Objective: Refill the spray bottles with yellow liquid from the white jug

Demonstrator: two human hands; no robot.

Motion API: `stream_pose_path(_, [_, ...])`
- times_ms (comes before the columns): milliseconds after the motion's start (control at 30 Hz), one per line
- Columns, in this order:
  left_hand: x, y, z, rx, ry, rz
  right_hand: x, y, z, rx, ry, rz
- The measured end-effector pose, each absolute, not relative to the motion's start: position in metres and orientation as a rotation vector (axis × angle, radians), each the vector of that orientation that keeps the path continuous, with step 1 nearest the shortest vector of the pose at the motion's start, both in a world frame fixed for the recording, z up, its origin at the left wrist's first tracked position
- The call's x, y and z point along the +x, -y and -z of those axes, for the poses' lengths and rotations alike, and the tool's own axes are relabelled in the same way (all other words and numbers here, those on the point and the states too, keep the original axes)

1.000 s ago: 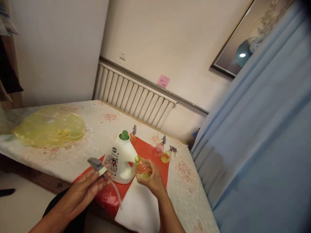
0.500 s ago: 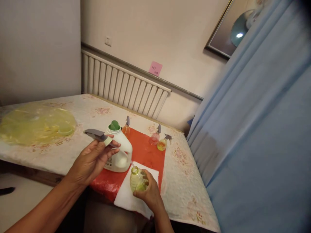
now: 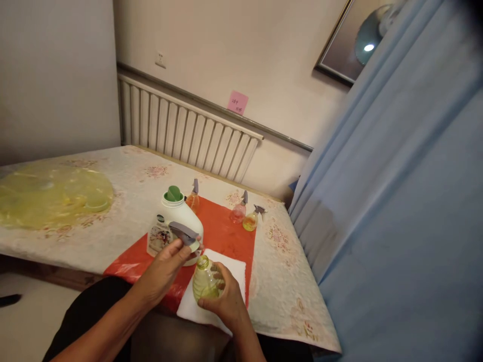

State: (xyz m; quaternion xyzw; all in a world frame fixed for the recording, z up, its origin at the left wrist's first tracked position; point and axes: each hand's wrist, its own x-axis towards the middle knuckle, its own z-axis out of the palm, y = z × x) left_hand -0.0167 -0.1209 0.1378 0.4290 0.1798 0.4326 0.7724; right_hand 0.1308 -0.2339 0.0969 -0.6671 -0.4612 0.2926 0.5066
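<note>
My right hand (image 3: 225, 300) grips a small clear yellow-green bottle (image 3: 204, 281), held upright over a white cloth (image 3: 234, 270). My left hand (image 3: 163, 270) holds a grey spray trigger head (image 3: 183, 233) just above the bottle's open neck; its tube is hidden behind the hand and bottle. Right behind both hands stands a white detergent jug (image 3: 169, 221) with a green cap, on a red mat (image 3: 222, 234).
Three small spray bottles stand at the mat's far edge: an orange one (image 3: 193, 199), a pink one (image 3: 239, 211) and a yellow one (image 3: 251, 219). A yellow plastic bag (image 3: 53, 193) lies at the table's left. A radiator (image 3: 184, 131) lines the wall; a blue curtain (image 3: 396, 201) hangs right.
My left hand has brought the spray head right and down, to just over the bottle's neck. My right hand with the bottle has come lower, over the white cloth.
</note>
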Motion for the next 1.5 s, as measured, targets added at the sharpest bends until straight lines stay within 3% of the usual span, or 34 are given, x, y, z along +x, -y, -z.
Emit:
stream_pose_path(233, [-0.01, 0.126, -0.115, 1.04, -0.413, -0.817, 0.121, 0.235, -0.111, -1.642, 1.082, -0.737])
stream_pose_path(700, [-0.011, 0.125, -0.11, 1.297, -0.416, -0.72, 0.123, 0.24, -0.11, -1.605, 1.038, -0.816])
stream_pose_path(1000, [-0.016, 0.127, -0.121, 1.198, -0.23, -0.551, 0.121, 0.246, -0.091, -1.019, 0.916, -1.238])
stream_pose_path(1500, [-0.007, 0.128, -0.125, 1.286, -0.24, -0.502, 0.123, 0.249, -0.088, -0.941, 0.861, -1.234])
